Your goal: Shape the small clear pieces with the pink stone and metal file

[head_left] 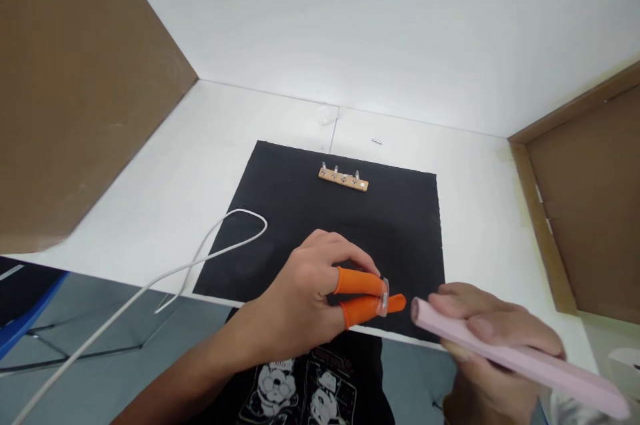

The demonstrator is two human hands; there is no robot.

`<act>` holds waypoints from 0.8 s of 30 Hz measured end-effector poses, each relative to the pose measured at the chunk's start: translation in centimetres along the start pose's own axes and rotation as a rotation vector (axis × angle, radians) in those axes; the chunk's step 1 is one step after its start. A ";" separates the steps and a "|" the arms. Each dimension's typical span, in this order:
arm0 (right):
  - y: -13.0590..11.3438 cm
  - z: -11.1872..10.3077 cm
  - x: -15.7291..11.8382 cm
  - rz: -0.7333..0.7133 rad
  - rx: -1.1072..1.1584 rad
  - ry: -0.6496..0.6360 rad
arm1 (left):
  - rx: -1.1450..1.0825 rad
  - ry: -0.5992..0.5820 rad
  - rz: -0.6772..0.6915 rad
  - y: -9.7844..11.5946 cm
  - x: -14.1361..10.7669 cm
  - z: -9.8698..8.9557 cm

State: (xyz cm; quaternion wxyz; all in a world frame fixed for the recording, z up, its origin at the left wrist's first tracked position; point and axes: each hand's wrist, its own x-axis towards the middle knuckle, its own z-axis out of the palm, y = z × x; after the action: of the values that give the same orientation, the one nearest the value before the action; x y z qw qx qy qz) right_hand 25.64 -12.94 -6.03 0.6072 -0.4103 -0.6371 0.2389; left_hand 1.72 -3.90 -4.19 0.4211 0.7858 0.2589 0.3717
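Observation:
My left hand (pixel 320 288) wears orange finger cots (pixel 360 282) on the thumb and a finger. Pinched between those two tips is a small clear plastic piece (pixel 385 298). My right hand (pixel 495 332) is closed around a long pale pink stick-shaped tool (pixel 520 352), whose dark, blunt end points at the clear piece a short gap away. I cannot make out the tool's exact kind. Farther off on the black mat (pixel 290 198) lies a short tan strip (pixel 343 178) bearing several small upright clear pieces and metal-looking fittings.
A white cable (pixel 200 258) loops over the mat's left edge and off the table. Behind the mat lie a small metal pin (pixel 377 141) and a crumpled clear scrap (pixel 326 113). Brown board panels (pixel 90 78) flank the white table (pixel 475 212), with a white wall behind.

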 end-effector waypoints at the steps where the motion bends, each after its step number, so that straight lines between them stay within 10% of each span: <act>1: -0.4 0.8 0.3 -0.007 0.011 -0.015 | 0.003 -0.002 0.002 0.0 0.0 0.0; 5: -1.3 2.5 0.9 -0.039 0.063 -0.005 | 0.002 -0.008 0.006 -0.1 0.0 -0.2; 12: 0.9 -1.5 -0.5 -0.004 0.029 0.050 | 0.005 -0.002 -0.014 0.1 -0.2 -0.2; 19: -1.1 1.9 0.8 -0.039 0.026 -0.011 | 0.012 0.000 0.007 0.0 0.0 -0.2; 24: 0.8 -0.5 -0.1 -0.003 0.041 -0.041 | 0.017 0.003 0.004 0.2 -0.2 0.0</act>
State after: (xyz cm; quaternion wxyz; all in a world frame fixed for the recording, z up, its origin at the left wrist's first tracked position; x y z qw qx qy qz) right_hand 26.31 -12.72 -6.67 0.6026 -0.3918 -0.6452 0.2591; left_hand 1.59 -4.16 -4.09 0.4134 0.7892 0.2612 0.3714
